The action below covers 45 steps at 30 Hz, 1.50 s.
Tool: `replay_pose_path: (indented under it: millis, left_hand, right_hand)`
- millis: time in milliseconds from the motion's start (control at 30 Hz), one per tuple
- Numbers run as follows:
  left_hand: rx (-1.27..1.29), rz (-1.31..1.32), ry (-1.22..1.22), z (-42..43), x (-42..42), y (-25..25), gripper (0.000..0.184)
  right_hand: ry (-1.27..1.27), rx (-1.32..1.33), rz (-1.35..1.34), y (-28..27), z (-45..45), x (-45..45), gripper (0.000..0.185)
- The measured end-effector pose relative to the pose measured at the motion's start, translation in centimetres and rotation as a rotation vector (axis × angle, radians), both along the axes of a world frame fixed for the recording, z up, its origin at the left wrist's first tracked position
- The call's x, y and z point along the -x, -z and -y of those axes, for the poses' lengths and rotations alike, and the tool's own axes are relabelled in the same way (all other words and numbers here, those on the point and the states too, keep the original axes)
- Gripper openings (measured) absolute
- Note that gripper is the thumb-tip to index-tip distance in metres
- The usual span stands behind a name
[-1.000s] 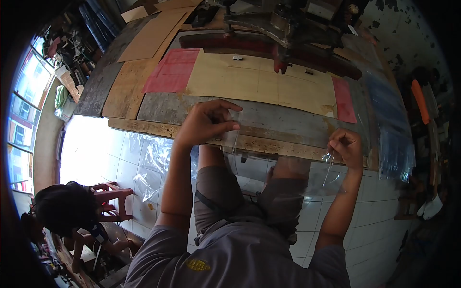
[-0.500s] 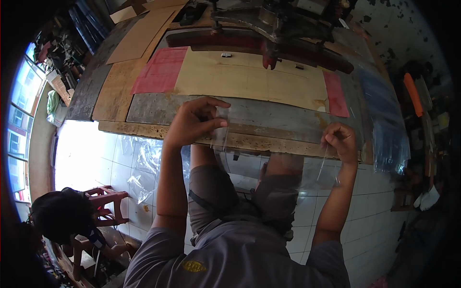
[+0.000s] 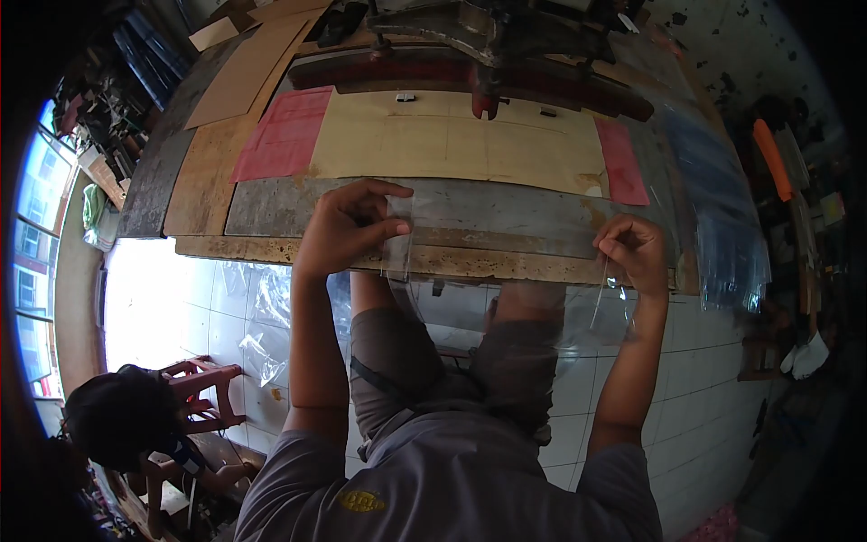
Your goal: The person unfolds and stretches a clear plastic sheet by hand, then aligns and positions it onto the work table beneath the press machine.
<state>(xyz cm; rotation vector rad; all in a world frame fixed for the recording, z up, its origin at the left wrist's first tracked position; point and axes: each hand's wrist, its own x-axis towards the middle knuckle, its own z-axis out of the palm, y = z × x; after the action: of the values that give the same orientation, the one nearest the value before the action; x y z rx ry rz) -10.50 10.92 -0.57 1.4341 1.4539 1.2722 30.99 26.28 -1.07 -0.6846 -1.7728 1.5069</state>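
Head view: A yellow emblem, its lettering too blurred to read, marks the grey shirt of a person at a table. The left grip and right grip hold clear plastic film at the table's front edge; the film hangs beneath and between them. Left thumb and forefinger stand apart with film at their tips, the exact hold hidden; the right grip is pinched narrow on the film. Beyond and between the grips lies a yellow sheet, with one pink sheet past the left grip and another pink piece past the right. Farther out stands a dark metal machine. Bluish plastic sheets drape just right of the right grip. Well below and left of the left grip are a red stool and a second person. Compared with half a second earlier, table and grips sit slightly farther left in view; both grips keep nearly the same pose.
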Motion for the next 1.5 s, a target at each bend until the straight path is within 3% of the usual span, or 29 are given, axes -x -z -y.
replay_pose_path:
  millis: [833, 1033, 1500]
  left_hand:
    - [0.017, -0.032, -0.017, -0.01, -0.48, -0.7, 0.038]
    - [0.034, -0.036, -0.007, -0.05, -0.1, -0.34, 0.044]
    - [0.002, -0.038, -0.007, 0.07, -0.16, -0.65, 0.038]
  right_hand:
    - [0.088, 0.048, 0.018, 0.28, 0.09, -0.07, 0.015]
    - [0.113, 0.038, 0.008, 0.7, -0.05, -0.19, 0.018]
    - [0.121, 0.055, 0.003, 0.68, 0.12, -0.03, 0.019]
